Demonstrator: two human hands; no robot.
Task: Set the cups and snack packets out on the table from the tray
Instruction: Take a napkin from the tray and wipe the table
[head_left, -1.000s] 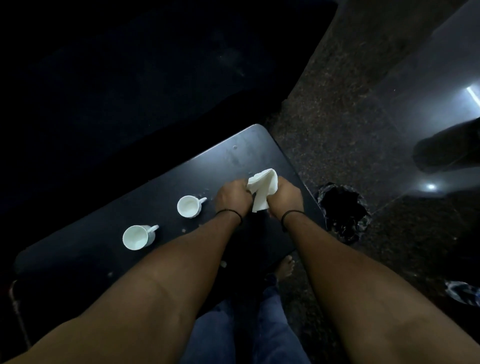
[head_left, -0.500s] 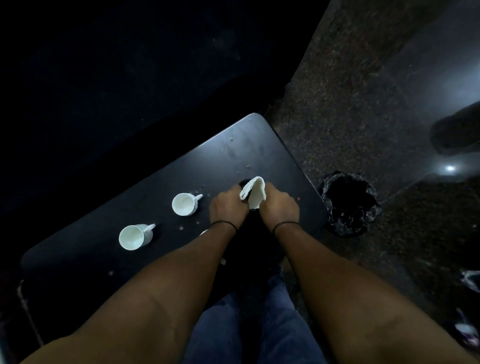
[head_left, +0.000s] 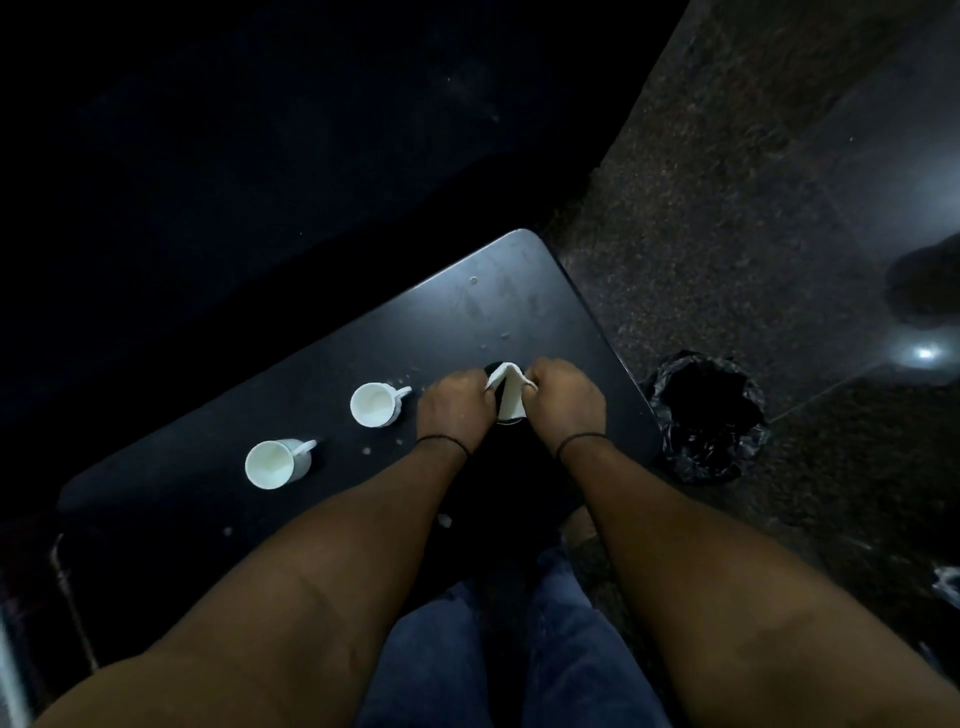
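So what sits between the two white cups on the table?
Nothing sizeable in the head view: between the near cup and the far cup is bare dark table, with only a few small pale specks nearby.

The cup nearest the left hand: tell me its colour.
White, inside and out; the cup shows clearly in the head view, the only one.

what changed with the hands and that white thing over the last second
Both the left hand and the right hand kept their grip on the white packet and brought it down toward the black table; less of it now shows between them. The two white cups and the bin stayed put.
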